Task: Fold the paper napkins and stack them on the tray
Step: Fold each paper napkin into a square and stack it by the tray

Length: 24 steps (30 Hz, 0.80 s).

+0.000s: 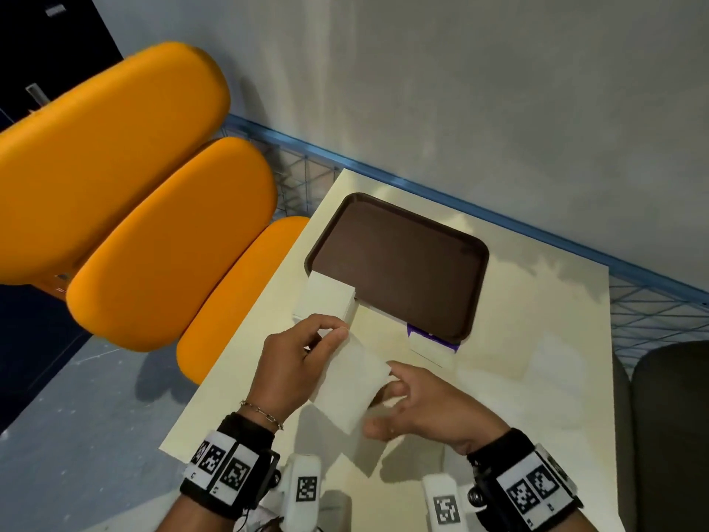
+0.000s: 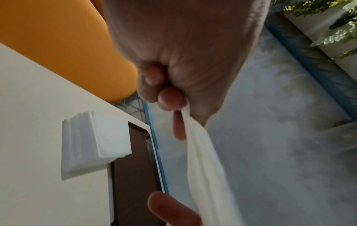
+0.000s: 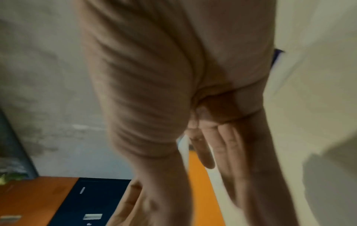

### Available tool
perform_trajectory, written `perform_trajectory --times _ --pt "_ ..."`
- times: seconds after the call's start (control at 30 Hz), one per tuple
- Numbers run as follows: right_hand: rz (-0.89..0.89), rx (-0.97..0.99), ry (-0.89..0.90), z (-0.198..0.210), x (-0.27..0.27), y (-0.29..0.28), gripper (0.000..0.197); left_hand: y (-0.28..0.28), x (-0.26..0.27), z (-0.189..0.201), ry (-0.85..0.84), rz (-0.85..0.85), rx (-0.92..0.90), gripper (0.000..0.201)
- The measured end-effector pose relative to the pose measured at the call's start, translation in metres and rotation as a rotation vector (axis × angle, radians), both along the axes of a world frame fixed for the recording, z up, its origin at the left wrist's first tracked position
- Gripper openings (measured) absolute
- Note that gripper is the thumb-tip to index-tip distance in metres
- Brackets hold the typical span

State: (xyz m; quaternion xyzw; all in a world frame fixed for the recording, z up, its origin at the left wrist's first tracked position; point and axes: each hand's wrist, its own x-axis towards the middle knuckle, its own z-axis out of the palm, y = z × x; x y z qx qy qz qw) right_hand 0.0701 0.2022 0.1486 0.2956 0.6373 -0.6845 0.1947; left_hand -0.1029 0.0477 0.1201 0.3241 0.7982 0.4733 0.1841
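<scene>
A brown tray (image 1: pixel 399 259) lies on the cream table (image 1: pixel 537 339), with nothing on its bare surface. A stack of white napkins (image 1: pixel 326 297) sits at its near left corner, also in the left wrist view as the stack (image 2: pixel 92 142) beside the tray (image 2: pixel 135 168). My left hand (image 1: pixel 333 334) pinches the top corner of one white napkin (image 1: pixel 353 378) lifted above the table; the left wrist view shows the pinch (image 2: pixel 179 105) with the napkin (image 2: pixel 204 160) hanging from it. My right hand (image 1: pixel 391 382) is at the napkin's right edge, fingers straight (image 3: pixel 228 152), blurred.
A purple and white pack (image 1: pixel 433 343) pokes out from under the tray's near right corner. Orange padded seats (image 1: pixel 153 232) stand left of the table. A blue wire grid (image 1: pixel 652 312) runs along the grey wall behind. A dark grey seat (image 1: pixel 671 416) is at right.
</scene>
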Motion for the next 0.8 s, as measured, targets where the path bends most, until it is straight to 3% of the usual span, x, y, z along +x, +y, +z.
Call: perform_trajectory --times 0.1,0.2,0.23,0.3,0.4,0.47,0.53,0.67,0.8 --pt "-0.062 0.098 -0.016 -0.012 -0.031 0.011 0.066 -0.004 -0.030 -0.005 -0.005 -0.183 -0.056 0.008" --pt "-0.033 0.099 0.042 -0.028 -0.060 0.013 0.018 -0.001 -0.052 -0.014 -0.062 -0.278 -0.106 0.011" --pt "-0.045 0.106 0.044 -0.036 -0.068 0.013 0.011 0.001 -0.059 -0.019 -0.087 -0.248 -0.110 0.011" --pt "-0.158 0.121 0.017 -0.053 -0.081 0.016 0.014 0.006 -0.073 -0.035 -0.181 -0.093 -0.111 0.021" --pt "-0.425 0.106 0.000 -0.078 -0.103 0.022 0.019 0.009 -0.090 -0.060 -0.485 0.069 -0.114 0.045" --pt "-0.583 0.084 -0.014 -0.090 -0.118 0.024 0.017 0.012 -0.094 -0.074 -0.610 0.108 -0.142 0.034" --pt "-0.692 0.072 -0.042 -0.102 -0.131 0.026 0.019 0.017 -0.095 -0.085 -0.629 0.175 -0.166 0.019" --pt "-0.752 0.135 -0.119 -0.128 -0.152 0.029 0.027 0.031 -0.102 -0.104 -0.607 0.352 -0.175 0.009" --pt "-0.747 0.213 -0.210 -0.145 -0.162 0.030 0.024 0.042 -0.112 -0.116 -0.494 0.357 -0.235 0.011"
